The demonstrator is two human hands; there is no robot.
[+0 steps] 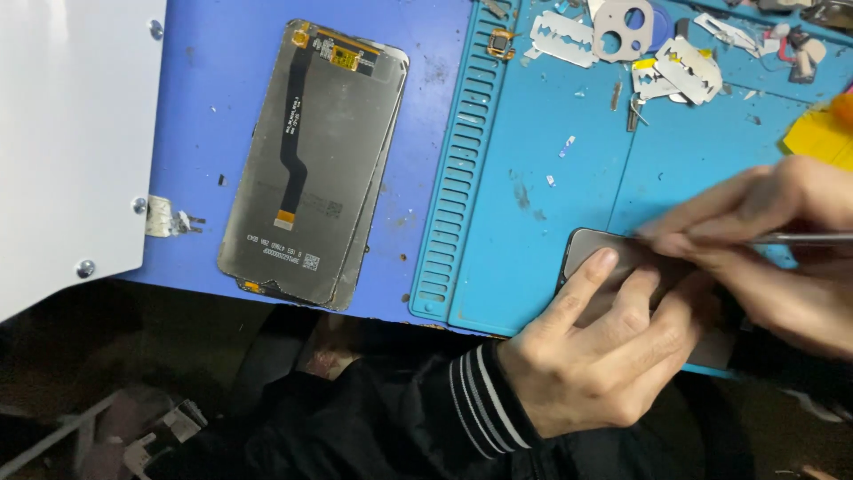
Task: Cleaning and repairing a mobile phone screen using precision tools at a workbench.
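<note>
Lower right of the frame, the left hand (595,356) presses flat on a phone panel (593,251), fingers spread. The right hand (764,231) has its grip clamped on a thin metal tool (804,238).

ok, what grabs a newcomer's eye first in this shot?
The two hands at lower right: the left hand presses flat on a grey phone panel on the blue work mat, while the right hand holds a thin metal tool at its edge. Next, the detached phone screen lying face-down at centre left, and razor blades scattered along the top.
</note>
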